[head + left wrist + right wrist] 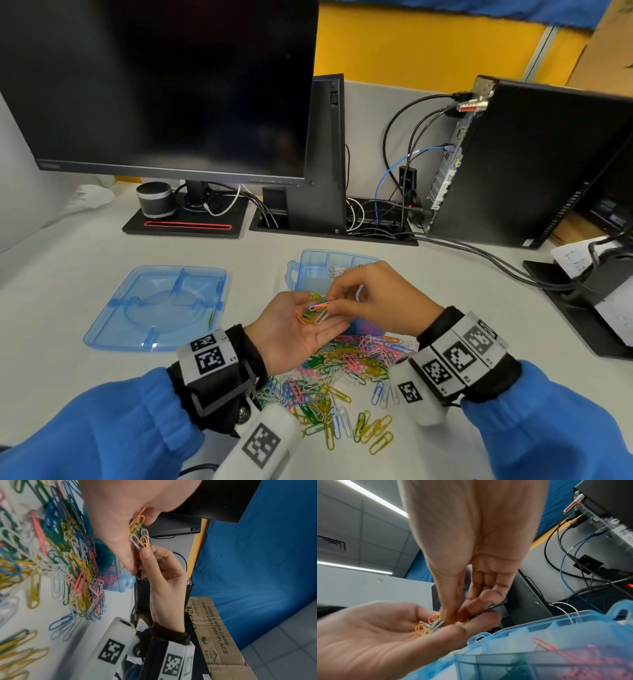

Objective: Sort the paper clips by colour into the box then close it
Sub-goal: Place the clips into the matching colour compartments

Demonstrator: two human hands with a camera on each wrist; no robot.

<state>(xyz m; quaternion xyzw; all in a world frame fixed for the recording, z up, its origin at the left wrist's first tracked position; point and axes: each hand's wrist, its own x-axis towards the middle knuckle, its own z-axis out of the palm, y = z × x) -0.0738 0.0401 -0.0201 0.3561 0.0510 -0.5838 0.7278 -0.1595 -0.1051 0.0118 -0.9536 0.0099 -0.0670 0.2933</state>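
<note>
My left hand (308, 322) lies palm up above the table and carries a small bunch of pink, yellow and white paper clips (313, 310). My right hand (330, 305) reaches over it, and its thumb and forefinger pinch a white clip (136, 542) in that bunch. Behind and under both hands stands the blue compartment box (310, 270), open, with white clips (337, 270) in a far compartment and pink clips (544, 645) in a near one. A big mixed pile of clips (342, 370) is spread on the table beneath my wrists.
The box's blue lid (157, 308) lies flat to the left. A monitor (164, 85) with its stand, a small speaker (154, 200), a computer case (531, 161) and cables (479, 253) line the back and right of the desk.
</note>
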